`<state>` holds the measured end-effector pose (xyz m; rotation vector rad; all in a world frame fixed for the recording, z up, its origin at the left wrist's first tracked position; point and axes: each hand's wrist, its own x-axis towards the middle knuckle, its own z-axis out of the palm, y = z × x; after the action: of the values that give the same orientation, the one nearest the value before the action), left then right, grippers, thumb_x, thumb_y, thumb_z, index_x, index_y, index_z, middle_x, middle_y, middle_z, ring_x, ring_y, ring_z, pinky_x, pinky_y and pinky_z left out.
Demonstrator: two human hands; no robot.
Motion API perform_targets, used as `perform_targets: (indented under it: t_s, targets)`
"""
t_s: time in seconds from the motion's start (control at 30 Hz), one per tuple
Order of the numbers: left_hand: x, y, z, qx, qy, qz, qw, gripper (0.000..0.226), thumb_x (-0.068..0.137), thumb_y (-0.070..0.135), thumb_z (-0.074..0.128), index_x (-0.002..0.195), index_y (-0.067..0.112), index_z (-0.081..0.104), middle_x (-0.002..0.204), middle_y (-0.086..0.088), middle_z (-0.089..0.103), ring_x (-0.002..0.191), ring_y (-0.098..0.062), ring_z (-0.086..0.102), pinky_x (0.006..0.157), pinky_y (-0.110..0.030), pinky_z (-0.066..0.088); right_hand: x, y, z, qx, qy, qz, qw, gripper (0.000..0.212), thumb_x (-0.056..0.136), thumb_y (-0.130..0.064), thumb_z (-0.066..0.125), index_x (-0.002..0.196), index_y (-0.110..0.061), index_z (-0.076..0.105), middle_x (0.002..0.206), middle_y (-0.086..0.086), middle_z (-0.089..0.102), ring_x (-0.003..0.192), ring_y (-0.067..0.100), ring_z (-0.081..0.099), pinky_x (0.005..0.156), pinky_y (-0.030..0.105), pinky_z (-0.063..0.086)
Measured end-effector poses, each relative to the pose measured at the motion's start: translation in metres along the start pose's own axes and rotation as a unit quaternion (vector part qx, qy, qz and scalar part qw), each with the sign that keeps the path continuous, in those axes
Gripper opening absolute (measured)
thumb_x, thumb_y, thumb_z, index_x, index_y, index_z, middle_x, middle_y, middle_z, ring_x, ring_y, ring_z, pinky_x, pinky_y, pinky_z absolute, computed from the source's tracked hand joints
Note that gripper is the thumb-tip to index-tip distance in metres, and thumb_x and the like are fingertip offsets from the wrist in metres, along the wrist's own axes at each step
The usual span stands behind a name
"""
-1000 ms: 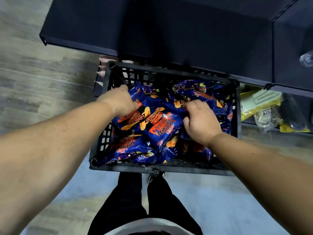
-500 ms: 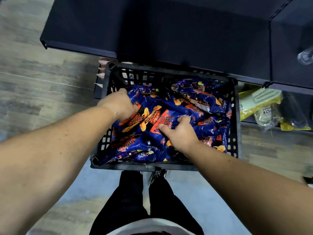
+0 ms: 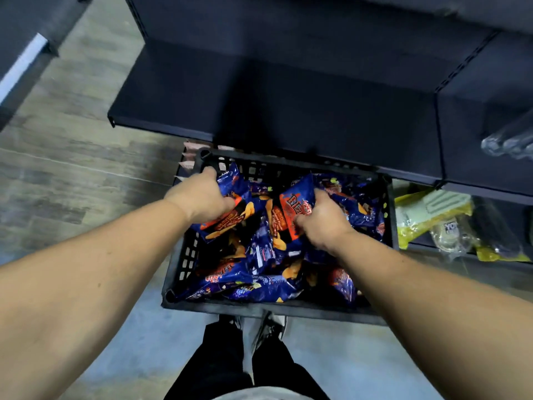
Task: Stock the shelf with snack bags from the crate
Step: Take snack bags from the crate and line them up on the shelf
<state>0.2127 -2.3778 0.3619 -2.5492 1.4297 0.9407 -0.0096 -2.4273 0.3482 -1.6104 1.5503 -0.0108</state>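
Fingers [image 3: 301, 220] grip bag [image 3: 294, 206] over wood floor [image 3: 72, 157].

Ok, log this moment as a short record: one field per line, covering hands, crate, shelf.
left hand: grips a blue snack bag at the crate's far left corner
right hand: grips a second bag, tilted up
crate: black, full of blue bags
shelf: dark, bare directly above crate
lower shelf, right: yellow packets
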Motion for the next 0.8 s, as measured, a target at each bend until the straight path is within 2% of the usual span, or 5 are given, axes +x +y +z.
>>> perform_targets:
  t_s: [0.1, 0.3, 0.5, 0.7, 0.8]
  targets:
    - [-0.010, 0.014, -0.018, -0.014, 0.008, 0.019, 1.000, 0.070, 0.078, 0.051, 0.066, 0.128, 0.012, 0.038, 0.110, -0.011, 0.061, 0.096, -0.030, 0.060, 0.081, -0.037, 0.050, -0.002, -0.010, -0.032, -0.046, -0.004, -0.024, 0.999, 0.034, 0.086, -0.016, 0.066, 0.116, -0.012, 0.051, 0.105, 0.010, 0.065, 0.093, 0.028, 0.062, 0.081, 0.036, 0.050]
    - [-0.036, 0.039, -0.056, 0.007, 0.048, 0.064, 0.997, 0.072, 0.068, 0.047, 0.073, 0.121, 0.012, 0.039, 0.118, -0.010, 0.056, 0.109, -0.032, 0.056, 0.090, -0.037, 0.047, -0.012, -0.041, -0.081, -0.141, 0.020, -0.104, 0.984, 0.033, 0.084, -0.017, 0.060, 0.112, -0.018, 0.043, 0.091, 0.004, 0.059, 0.084, 0.027, 0.058, 0.068, 0.030, 0.041]
    - [-0.052, 0.045, -0.101, 0.049, 0.122, 0.106, 0.986, 0.052, 0.076, 0.044, 0.070, 0.110, 0.017, 0.043, 0.089, 0.001, 0.060, 0.079, -0.022, 0.060, 0.064, -0.032, 0.045, -0.029, -0.076, -0.105, -0.193, 0.061, -0.158, 0.966, 0.038, 0.084, -0.024, 0.060, 0.119, -0.019, 0.046, 0.099, 0.002, 0.060, 0.091, 0.026, 0.059, 0.075, 0.033, 0.048]
    - [-0.059, 0.027, -0.154, 0.059, 0.185, 0.156, 0.968, 0.036, 0.077, 0.049, 0.068, 0.097, 0.028, 0.047, 0.088, 0.003, 0.040, 0.087, -0.025, 0.053, 0.083, -0.038, 0.049, -0.051, -0.126, -0.119, -0.277, 0.118, -0.202, 0.932, 0.026, 0.087, -0.023, 0.053, 0.112, -0.023, 0.047, 0.082, -0.007, 0.042, 0.091, 0.023, 0.042, 0.082, 0.036, 0.042]
    - [-0.064, 0.005, -0.188, 0.085, 0.224, 0.172, 0.956, 0.032, 0.079, 0.048, 0.068, 0.092, 0.026, 0.049, 0.083, 0.003, 0.047, 0.084, -0.025, 0.053, 0.074, -0.035, 0.048, -0.059, -0.164, -0.114, -0.284, 0.133, -0.235, 0.920, 0.019, 0.085, -0.024, 0.054, 0.101, -0.026, 0.045, 0.095, -0.002, 0.054, 0.098, 0.025, 0.050, 0.076, 0.034, 0.041]
